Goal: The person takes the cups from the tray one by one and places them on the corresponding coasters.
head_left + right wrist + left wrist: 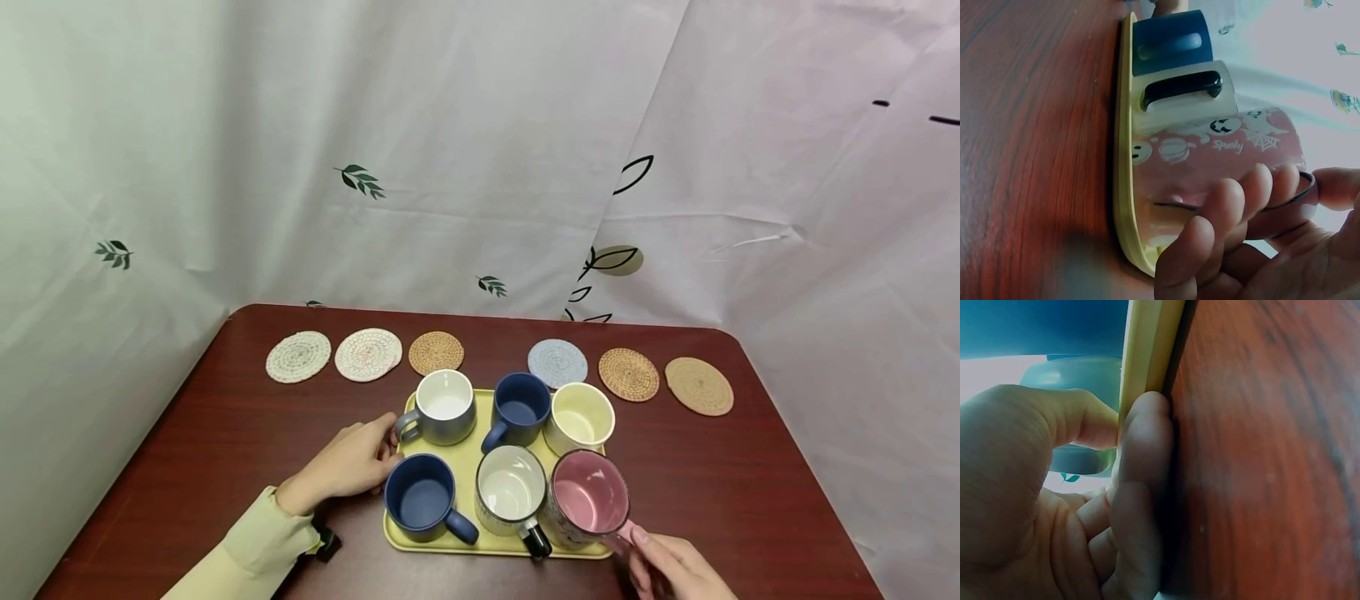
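A yellow tray (467,493) carries several mugs. At its left edge my left hand (351,457) pinches the rim; in the left wrist view the thumb (1094,419) lies on the inner side and the fingers (1141,456) on the outer side. My right hand (678,567) holds the handle of a pink mug (588,493) at the front right corner, fingers curled round it. White Halloween pictures cover that mug (1222,147). Beside it stands a white mug (511,487) with a black handle, then a dark blue mug (420,496).
Behind these on the tray stand a grey mug (448,417), another dark blue mug (521,408) and a cream cup (580,421). Along the back of the dark red table (225,433) lie several round woven coasters, including a light blue coaster (557,363). A patterned white curtain (450,167) hangs behind.
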{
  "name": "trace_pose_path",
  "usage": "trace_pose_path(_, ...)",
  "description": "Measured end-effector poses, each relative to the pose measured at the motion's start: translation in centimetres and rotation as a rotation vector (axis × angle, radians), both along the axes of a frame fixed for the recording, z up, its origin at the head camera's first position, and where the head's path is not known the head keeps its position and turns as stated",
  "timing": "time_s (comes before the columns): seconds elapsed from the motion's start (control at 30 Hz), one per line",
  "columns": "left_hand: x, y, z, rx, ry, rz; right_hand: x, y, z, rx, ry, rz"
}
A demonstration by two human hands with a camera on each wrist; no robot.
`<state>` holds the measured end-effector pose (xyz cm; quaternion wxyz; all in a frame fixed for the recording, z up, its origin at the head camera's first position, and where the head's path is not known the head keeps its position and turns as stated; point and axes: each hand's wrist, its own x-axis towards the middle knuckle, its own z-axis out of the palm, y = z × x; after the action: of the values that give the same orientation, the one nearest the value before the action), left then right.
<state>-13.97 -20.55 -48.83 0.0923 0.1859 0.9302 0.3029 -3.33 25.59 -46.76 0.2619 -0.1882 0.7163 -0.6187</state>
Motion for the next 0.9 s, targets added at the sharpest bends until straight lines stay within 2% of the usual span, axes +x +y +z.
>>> trace_pose_path(0.1,-0.1,0.0,0.0,-0.001,0.002,0.000,-0.1,0.0,0.1,-0.044,-0.025,0.021)
trace_pose_path(0.27,-0.1,0.0,0.0,-0.003,0.007,-0.001,-0.1,-0.1,-0.2,-0.129,0.025,0.037)
trace_pose_path(0.5,0.1,0.1,0.1,-0.005,-0.001,-0.002,0.2,0.0,-0.8,-0.122,0.058,-0.001)
trace_pose_path(0.6,0.1,0.2,0.2,0.002,-0.006,-0.002,0.2,0.1,-0.9,-0.152,0.083,0.003)
trace_pose_path(0.77,0.1,0.1,0.3,0.008,-0.011,0.000,0.2,0.3,-1.4,-0.192,0.172,0.021)
trace_pose_path(0.9,0.1,0.1,0.4,0.007,-0.011,0.002,0.1,0.5,-1.4,-0.268,0.169,0.048)
